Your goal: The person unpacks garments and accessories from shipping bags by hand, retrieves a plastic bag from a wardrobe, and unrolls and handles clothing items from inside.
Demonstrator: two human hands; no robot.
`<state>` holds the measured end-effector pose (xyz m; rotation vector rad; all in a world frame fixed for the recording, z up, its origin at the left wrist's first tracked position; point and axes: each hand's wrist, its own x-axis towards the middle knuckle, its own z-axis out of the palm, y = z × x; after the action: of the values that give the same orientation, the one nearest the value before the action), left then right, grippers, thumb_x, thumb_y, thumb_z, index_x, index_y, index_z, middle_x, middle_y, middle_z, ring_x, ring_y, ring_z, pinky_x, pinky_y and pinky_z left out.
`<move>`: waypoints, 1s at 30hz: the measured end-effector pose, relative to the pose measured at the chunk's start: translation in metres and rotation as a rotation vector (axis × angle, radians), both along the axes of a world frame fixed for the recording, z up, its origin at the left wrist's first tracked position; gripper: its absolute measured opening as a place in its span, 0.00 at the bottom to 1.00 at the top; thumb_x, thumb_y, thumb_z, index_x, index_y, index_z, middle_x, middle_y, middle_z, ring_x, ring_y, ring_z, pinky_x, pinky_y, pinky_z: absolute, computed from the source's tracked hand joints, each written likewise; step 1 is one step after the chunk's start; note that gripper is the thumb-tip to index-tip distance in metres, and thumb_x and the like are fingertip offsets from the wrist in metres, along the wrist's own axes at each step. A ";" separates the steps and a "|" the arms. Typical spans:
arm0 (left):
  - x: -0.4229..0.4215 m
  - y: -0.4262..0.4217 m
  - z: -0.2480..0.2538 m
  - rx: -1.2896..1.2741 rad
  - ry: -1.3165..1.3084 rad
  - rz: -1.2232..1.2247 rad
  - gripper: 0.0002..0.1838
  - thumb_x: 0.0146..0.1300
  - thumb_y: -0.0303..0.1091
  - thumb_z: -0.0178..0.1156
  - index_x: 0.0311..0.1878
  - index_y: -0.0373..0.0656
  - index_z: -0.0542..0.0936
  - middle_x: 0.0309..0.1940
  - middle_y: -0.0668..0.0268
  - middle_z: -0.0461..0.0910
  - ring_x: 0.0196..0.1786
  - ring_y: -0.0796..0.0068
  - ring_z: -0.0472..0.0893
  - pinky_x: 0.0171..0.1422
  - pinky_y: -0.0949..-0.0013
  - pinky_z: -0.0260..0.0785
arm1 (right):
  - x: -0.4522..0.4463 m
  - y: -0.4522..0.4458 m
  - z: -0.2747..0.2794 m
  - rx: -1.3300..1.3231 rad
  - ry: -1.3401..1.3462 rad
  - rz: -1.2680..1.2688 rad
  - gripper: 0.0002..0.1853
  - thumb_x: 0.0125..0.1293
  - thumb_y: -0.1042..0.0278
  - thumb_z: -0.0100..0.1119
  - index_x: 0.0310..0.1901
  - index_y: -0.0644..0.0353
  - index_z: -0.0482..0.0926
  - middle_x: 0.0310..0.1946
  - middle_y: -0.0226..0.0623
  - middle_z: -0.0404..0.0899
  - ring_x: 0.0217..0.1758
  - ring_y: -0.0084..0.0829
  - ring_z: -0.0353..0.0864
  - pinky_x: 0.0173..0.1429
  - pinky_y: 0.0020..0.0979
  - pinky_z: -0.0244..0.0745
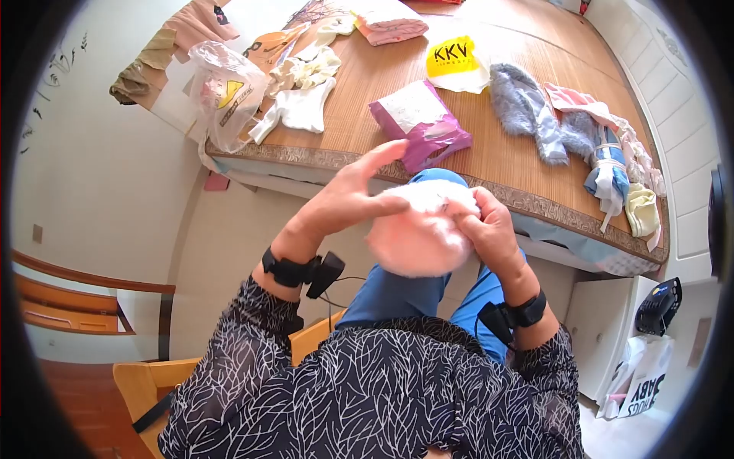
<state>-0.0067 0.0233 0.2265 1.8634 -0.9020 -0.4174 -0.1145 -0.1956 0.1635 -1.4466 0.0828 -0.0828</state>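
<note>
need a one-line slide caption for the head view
Right hand grips a fluffy pink item, left hand spread at its edge, near a purple package on a brown mat.

The purple parcel (428, 130) has a glossy, creased plastic-looking wrap and lies on a matt, finely ribbed mat (348, 96) resembling wood or bamboo. Nearer the viewer than the parcel is a fluffy pink article (417, 249) of soft plush; right of the parcel, shaggy grey faux-fur-like cloth (516, 99); far left of the parcel, a shiny transparent plastic bag (229, 122).
</note>
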 end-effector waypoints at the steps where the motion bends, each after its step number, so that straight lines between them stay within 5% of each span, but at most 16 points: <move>1: -0.004 -0.010 0.006 0.013 0.026 -0.069 0.45 0.50 0.42 0.69 0.70 0.39 0.59 0.64 0.55 0.68 0.63 0.62 0.71 0.67 0.64 0.62 | 0.003 0.000 0.003 -0.092 -0.030 0.008 0.08 0.60 0.76 0.53 0.41 0.65 0.74 0.33 0.25 0.74 0.36 0.14 0.69 0.39 0.19 0.70; 4: 0.006 -0.027 0.005 0.266 -0.007 -0.252 0.42 0.49 0.43 0.69 0.65 0.35 0.64 0.56 0.53 0.75 0.58 0.61 0.75 0.61 0.62 0.68 | 0.011 -0.005 0.020 -0.258 -0.126 0.056 0.08 0.59 0.76 0.55 0.41 0.65 0.74 0.33 0.25 0.73 0.36 0.14 0.68 0.39 0.19 0.69; 5: 0.005 -0.033 0.008 0.311 -0.003 -0.243 0.32 0.54 0.40 0.68 0.59 0.33 0.70 0.48 0.58 0.80 0.50 0.67 0.79 0.57 0.67 0.70 | 0.012 -0.006 0.030 -0.260 -0.082 0.064 0.11 0.61 0.73 0.58 0.45 0.65 0.74 0.35 0.27 0.75 0.38 0.15 0.71 0.43 0.20 0.71; 8: 0.012 -0.035 -0.017 -0.054 0.572 -0.098 0.24 0.60 0.37 0.65 0.57 0.36 0.73 0.47 0.65 0.80 0.48 0.78 0.78 0.55 0.73 0.70 | 0.014 -0.009 0.034 0.232 -0.090 -0.009 0.17 0.63 0.68 0.61 0.51 0.64 0.73 0.40 0.31 0.78 0.43 0.18 0.75 0.49 0.21 0.72; 13: -0.005 -0.040 -0.026 -0.420 0.577 0.087 0.18 0.62 0.27 0.63 0.55 0.38 0.75 0.47 0.66 0.80 0.49 0.80 0.78 0.54 0.72 0.74 | -0.004 0.005 0.013 0.778 -0.105 0.120 0.39 0.63 0.52 0.61 0.67 0.66 0.57 0.62 0.39 0.67 0.63 0.29 0.68 0.68 0.33 0.62; 16: -0.027 -0.056 -0.033 -0.528 0.560 0.156 0.18 0.62 0.27 0.63 0.55 0.38 0.75 0.47 0.66 0.80 0.48 0.80 0.78 0.54 0.73 0.74 | -0.019 0.011 0.004 0.629 -0.100 0.129 0.39 0.62 0.52 0.62 0.68 0.66 0.57 0.61 0.38 0.68 0.65 0.30 0.66 0.70 0.34 0.58; 22: -0.074 -0.059 -0.048 -0.364 0.555 -0.008 0.19 0.67 0.35 0.59 0.58 0.41 0.70 0.53 0.69 0.74 0.54 0.83 0.72 0.59 0.72 0.68 | -0.058 -0.001 -0.019 0.079 -0.155 -0.241 0.24 0.62 0.76 0.61 0.60 0.64 0.69 0.53 0.35 0.75 0.55 0.25 0.74 0.58 0.29 0.72; 24: -0.078 -0.057 -0.052 -0.364 0.890 -0.140 0.19 0.66 0.33 0.59 0.59 0.41 0.69 0.54 0.67 0.74 0.54 0.79 0.75 0.60 0.70 0.69 | -0.075 -0.008 -0.014 0.154 -0.187 -0.270 0.22 0.63 0.77 0.60 0.58 0.64 0.70 0.53 0.35 0.75 0.54 0.25 0.75 0.58 0.29 0.72; 27: -0.076 -0.060 -0.069 -0.501 1.277 -0.121 0.22 0.63 0.31 0.59 0.60 0.41 0.70 0.55 0.61 0.76 0.57 0.70 0.76 0.65 0.65 0.67 | -0.090 -0.021 -0.014 -0.289 -0.463 -0.220 0.25 0.56 0.81 0.62 0.57 0.57 0.73 0.51 0.40 0.76 0.51 0.35 0.79 0.58 0.32 0.73; 30: -0.064 -0.061 -0.070 -0.459 1.332 -0.117 0.24 0.63 0.28 0.58 0.62 0.40 0.69 0.57 0.57 0.74 0.58 0.66 0.76 0.66 0.62 0.67 | -0.100 -0.022 0.001 -0.704 -0.599 -0.186 0.24 0.50 0.79 0.65 0.51 0.51 0.80 0.51 0.43 0.76 0.48 0.41 0.79 0.54 0.34 0.76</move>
<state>-0.0702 -0.0381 0.1563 0.7745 -0.1279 -1.1975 -0.2140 -0.2176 0.1646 -2.0488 -0.3353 -0.7526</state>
